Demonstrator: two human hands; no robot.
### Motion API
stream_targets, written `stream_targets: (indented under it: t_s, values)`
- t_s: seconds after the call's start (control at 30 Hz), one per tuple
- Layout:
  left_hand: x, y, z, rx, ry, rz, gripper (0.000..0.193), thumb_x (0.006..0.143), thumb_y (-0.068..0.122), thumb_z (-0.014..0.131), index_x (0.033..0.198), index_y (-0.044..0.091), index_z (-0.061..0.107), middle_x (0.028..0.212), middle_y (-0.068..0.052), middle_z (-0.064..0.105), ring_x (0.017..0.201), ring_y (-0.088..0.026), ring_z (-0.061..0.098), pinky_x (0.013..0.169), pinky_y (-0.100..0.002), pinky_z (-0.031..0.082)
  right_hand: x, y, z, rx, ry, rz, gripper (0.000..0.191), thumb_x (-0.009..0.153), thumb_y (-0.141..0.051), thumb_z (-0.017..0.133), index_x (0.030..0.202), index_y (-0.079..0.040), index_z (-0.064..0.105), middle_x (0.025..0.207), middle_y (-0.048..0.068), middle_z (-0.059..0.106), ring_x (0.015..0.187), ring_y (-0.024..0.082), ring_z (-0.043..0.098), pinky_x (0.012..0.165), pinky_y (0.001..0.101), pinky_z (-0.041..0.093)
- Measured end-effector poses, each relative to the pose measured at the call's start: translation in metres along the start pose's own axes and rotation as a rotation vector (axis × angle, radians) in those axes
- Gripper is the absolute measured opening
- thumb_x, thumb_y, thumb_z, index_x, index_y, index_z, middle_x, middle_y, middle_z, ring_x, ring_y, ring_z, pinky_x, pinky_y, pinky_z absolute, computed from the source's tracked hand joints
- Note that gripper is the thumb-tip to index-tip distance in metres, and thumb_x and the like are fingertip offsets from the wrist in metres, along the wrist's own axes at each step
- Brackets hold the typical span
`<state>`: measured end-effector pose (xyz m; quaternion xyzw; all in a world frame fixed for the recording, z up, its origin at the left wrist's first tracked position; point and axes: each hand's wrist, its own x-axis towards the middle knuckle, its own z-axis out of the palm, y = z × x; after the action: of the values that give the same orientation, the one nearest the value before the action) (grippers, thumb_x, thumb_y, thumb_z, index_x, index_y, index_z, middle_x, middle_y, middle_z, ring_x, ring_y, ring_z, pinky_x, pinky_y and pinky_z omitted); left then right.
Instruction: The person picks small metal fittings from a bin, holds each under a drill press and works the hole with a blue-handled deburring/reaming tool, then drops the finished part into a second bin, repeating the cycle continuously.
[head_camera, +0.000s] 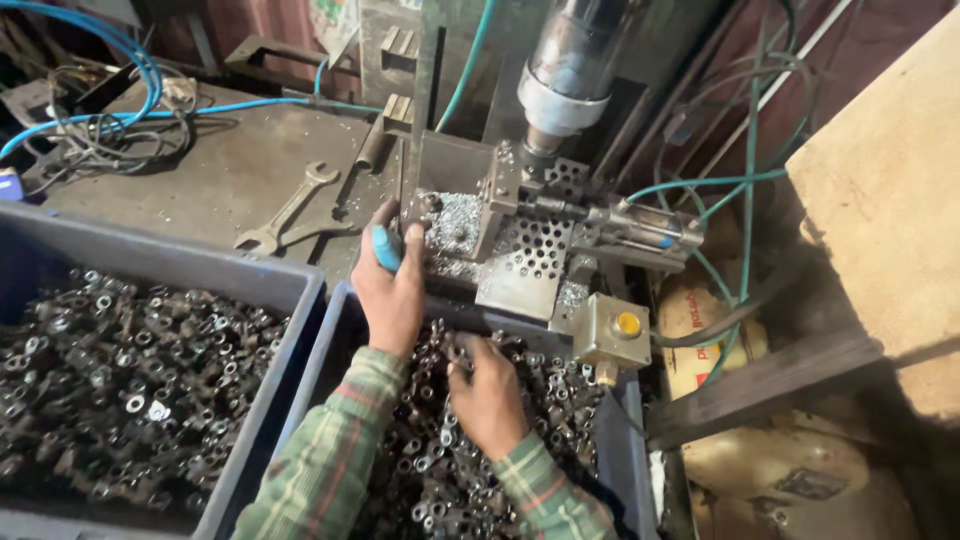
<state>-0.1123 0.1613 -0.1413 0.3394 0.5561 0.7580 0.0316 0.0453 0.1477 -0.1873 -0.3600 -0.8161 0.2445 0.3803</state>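
Grimy workshop benches fill the frame, strewn with metal swarf. Nearest, at lower centre, a grey plastic bin (330, 330) holds a heap of small dark steel nuts (440, 470). The right hand (487, 395) lies on that heap, fingers curled down among the pieces; whether it has pinched one I cannot tell. These nuts look hard, dense for their size and probably oily, so a fingertip pinch across the flats of a single piece seems the surest hold. Just above, the left hand (390, 285) is clenched around a blue-handled tool (386, 248) at the edge of the perforated steel fixture (530, 250). Farther up, a cylindrical machine head (570, 70) stands over the fixture. Toward the upper left lies an open-ended spanner (290, 210).
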Motion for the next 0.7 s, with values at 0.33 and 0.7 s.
stream_targets:
  t_s: [0.33, 0.7]
  values:
    - [-0.007, -0.009, 0.002, 0.254, -0.139, 0.143, 0.051, 0.096, 0.023, 0.070, 0.140, 0.002, 0.053, 0.105, -0.022, 0.074, 0.095, -0.039, 0.074, 0.080, -0.044, 0.057, 0.003, -0.008, -0.002, 0.029, -0.073, 0.123, 0.032, 0.085, -0.005, 0.069, 0.116, 0.001, 0.066, 0.107, 0.023, 0.073, 0.093, 0.039, 0.073, 0.082, 0.0434, 0.058]
    - [-0.005, 0.009, -0.011, 0.148, -0.085, 0.087, 0.034, 0.095, 0.022, 0.076, 0.119, 0.001, 0.063, 0.095, -0.017, 0.075, 0.083, -0.026, 0.075, 0.074, -0.037, 0.057, 0.000, -0.015, 0.004, -0.025, -0.062, 0.051, 0.028, 0.085, -0.004, 0.069, 0.113, -0.001, 0.068, 0.107, 0.023, 0.073, 0.098, 0.043, 0.070, 0.083, 0.0462, 0.056]
